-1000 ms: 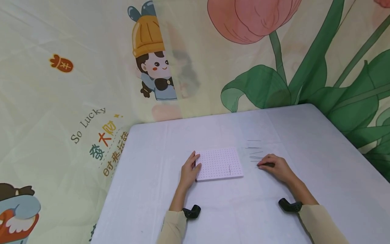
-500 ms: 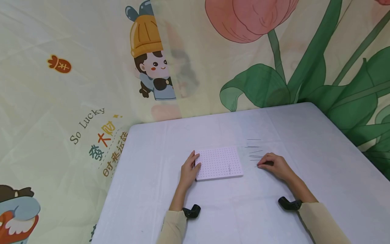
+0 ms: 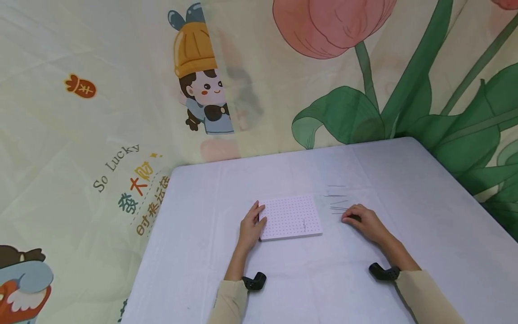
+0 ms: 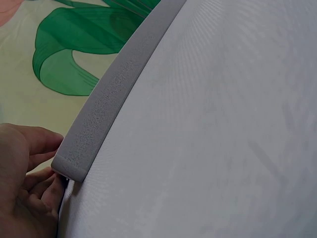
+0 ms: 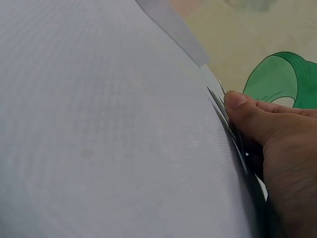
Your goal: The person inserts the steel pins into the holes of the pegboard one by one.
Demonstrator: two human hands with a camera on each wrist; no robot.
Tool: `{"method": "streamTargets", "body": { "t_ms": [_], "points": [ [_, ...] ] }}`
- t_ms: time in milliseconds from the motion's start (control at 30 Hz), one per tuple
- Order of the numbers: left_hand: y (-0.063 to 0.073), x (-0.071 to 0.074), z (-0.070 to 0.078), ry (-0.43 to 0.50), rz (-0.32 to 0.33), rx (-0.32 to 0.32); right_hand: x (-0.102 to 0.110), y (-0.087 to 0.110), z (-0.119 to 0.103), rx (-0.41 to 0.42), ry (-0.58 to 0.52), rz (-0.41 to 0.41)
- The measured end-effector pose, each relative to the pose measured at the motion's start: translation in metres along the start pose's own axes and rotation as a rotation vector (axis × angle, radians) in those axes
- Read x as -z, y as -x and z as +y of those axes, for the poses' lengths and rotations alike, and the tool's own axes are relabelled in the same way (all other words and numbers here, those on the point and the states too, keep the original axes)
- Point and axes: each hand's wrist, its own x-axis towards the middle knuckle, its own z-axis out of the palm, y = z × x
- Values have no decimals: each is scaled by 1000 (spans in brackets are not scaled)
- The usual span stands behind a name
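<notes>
A pale lilac pegboard (image 3: 287, 213) with rows of small holes lies on the table. My left hand (image 3: 252, 228) grips its left edge, thumb and fingers at the corner in the left wrist view. One thin stick (image 3: 304, 223) stands in the board near its lower right. My right hand (image 3: 369, 224) is right of the board, low over the cloth, with thumb and fingertips brought together. In the right wrist view, a thin dark stick (image 5: 221, 86) shows at the thumb tip, its other end hidden by the fingers. Several thin sticks (image 3: 338, 208) lie beside those fingers.
A white cloth (image 3: 194, 252) covers the table, whose back edge meets a printed fabric backdrop (image 3: 259, 90). Black wrist cameras (image 3: 255, 281) sit on both forearms, at the ends of beige sleeves (image 3: 230, 299).
The short stick end that jutted left of my right fingertips no longer shows there. My right hand has barely moved, and my left hand keeps the same hold on the pegboard.
</notes>
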Motion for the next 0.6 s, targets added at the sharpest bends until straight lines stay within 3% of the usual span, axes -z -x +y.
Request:
{"method": "streamTargets", "body": {
  "t_ms": [300, 600],
  "points": [
    [1, 0, -2, 8, 0, -3, -2, -1, -6, 78, -62, 89],
    [0, 0, -3, 23, -1, -1, -21, -19, -42, -14, -301, 129]
  ]
}}
